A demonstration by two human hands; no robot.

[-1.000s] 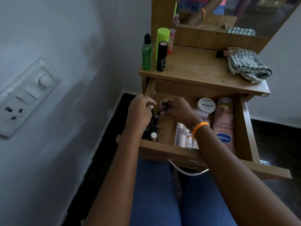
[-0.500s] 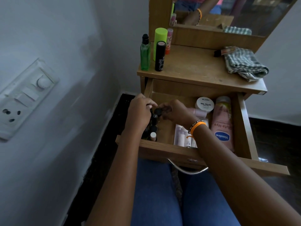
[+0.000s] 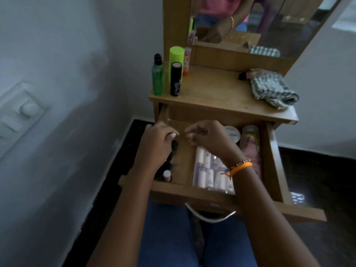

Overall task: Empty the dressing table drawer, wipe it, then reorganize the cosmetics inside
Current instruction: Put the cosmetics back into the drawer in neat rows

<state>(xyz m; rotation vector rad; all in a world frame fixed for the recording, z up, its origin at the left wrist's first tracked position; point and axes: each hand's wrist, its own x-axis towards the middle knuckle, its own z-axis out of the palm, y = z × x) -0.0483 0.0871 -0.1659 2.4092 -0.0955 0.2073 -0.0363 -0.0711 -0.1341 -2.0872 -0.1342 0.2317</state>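
The wooden drawer (image 3: 269,162) stands pulled out above my lap. My left hand (image 3: 157,145) lies curled over a row of small dark nail-polish bottles (image 3: 174,145) along the drawer's left side, and its fingers hide whether it grips one. My right hand (image 3: 208,139), wearing an orange band, hovers just to the right with loosely bent fingers and nothing in them. Beneath it lies a clear pack of white tubes (image 3: 207,170). A white jar (image 3: 233,132) and a pink lotion bottle (image 3: 250,145) lie at the drawer's right.
On the tabletop (image 3: 215,95) stand a green bottle (image 3: 158,79), a lime-green can (image 3: 176,58), a black tube (image 3: 175,79) and a pink stick (image 3: 186,61) at the left. A checked cloth (image 3: 273,91) lies at the right. A wall is close on the left.
My right hand held a small dark bottle a second ago, lowered it beside the row, and now is lifted with nothing in it. The left hand stays over the row.
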